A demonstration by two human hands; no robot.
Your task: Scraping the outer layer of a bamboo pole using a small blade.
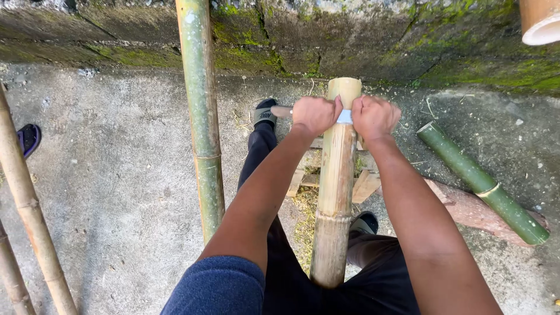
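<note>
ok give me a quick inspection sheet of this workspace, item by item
surface: rough grey concrete ground, with shavings under the work
job's things: tan bamboo pole running away from the person; a blade laid across it near its far end, wooden handle sticking out left
clutter: green bamboo piece lying on a reddish log; wooden offcuts; standing green bamboo pole; tan poles at left
grippers: left hand fisted on the handle; right hand shut on the blade's other end
cables: nothing seen
surroundings: mossy stone wall; sandal at left edge
</note>
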